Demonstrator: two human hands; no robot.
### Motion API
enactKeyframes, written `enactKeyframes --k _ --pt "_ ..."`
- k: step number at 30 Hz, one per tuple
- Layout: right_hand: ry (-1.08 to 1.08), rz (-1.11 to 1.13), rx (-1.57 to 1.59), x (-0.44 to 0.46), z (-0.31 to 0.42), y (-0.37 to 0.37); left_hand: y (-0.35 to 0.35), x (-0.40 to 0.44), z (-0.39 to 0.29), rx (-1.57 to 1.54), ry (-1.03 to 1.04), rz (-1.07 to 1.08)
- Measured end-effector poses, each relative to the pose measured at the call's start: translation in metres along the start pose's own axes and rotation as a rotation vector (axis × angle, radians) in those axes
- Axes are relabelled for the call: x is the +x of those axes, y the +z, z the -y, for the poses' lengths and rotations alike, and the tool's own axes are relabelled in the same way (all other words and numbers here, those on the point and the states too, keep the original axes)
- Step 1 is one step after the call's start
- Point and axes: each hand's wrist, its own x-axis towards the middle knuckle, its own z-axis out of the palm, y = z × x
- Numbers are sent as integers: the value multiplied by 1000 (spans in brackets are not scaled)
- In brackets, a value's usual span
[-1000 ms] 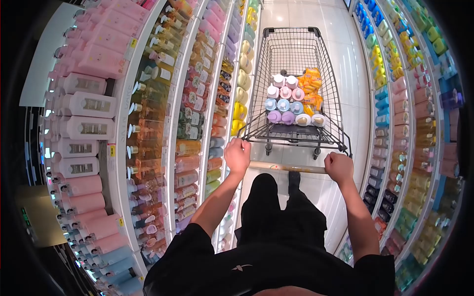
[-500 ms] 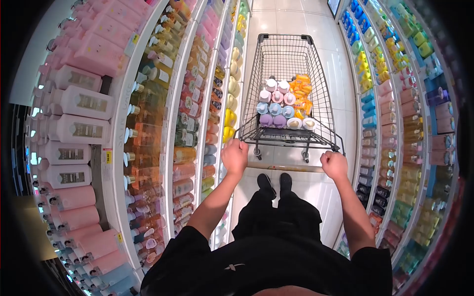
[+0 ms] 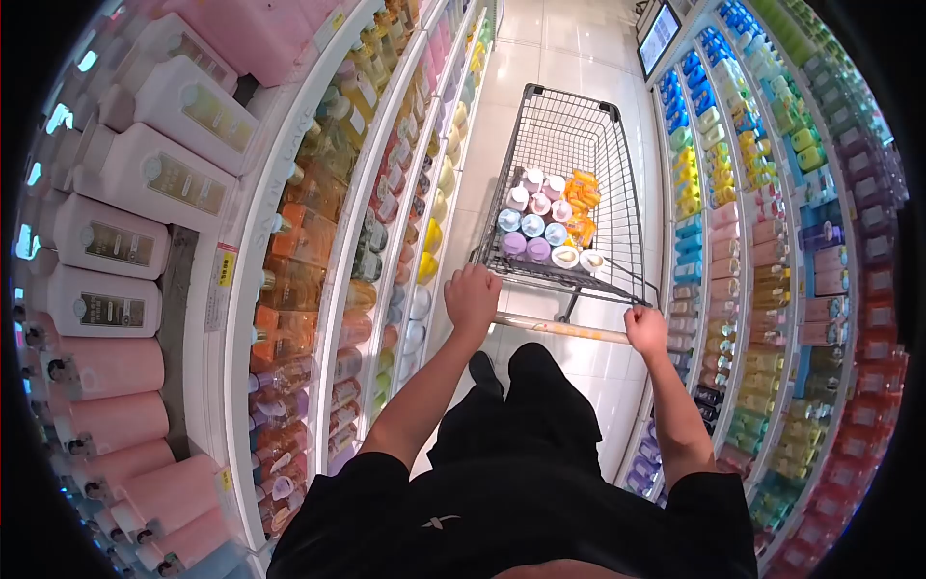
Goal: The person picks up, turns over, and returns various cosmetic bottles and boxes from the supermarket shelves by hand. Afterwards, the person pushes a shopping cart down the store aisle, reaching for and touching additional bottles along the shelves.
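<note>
A wire shopping cart (image 3: 632, 207) stands in front of me, slightly turned in the aisle. My left hand (image 3: 473, 297) is wrapped round the left end of its push handle (image 3: 559, 329). Round the right end of the same bar, my right hand (image 3: 646, 329) is closed. Inside the basket, pump-top bottles (image 3: 533, 225) stand upright in rows, with white, pink, blue and purple tops. Beside them on the right lie orange packets (image 3: 582, 198). One of my shoes (image 3: 482, 365) shows behind the handle; the other foot is hidden by my knee.
Shelves of bottles line both sides: large pale pink bottles (image 3: 183, 179) close on the left, coloured bottles (image 3: 772, 270) on the right. A screen (image 3: 660, 39) stands at the right shelf's far end. Pale tiled floor (image 3: 569, 39) runs ahead between the shelves.
The cart has turned a little, its handle now slanting down to the right. Both hands stay on it. My leg has stepped forward, and the shelves have shifted in view.
</note>
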Motion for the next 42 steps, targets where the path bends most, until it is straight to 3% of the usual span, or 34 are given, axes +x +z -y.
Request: enactKeyframes --k 8,23,34,42 --pt "18 -24 20 -3 3 5 7 3 9 -2 51 -85" --pt "-67 -106 84 -11 1 -1 0 6 -1 29 52 -20" --pt "-71 -89 59 30 -18 -9 15 23 -26 57 0 35" --pt "-95 -53 97 85 -34 -24 38 59 -57 43 25 -61"
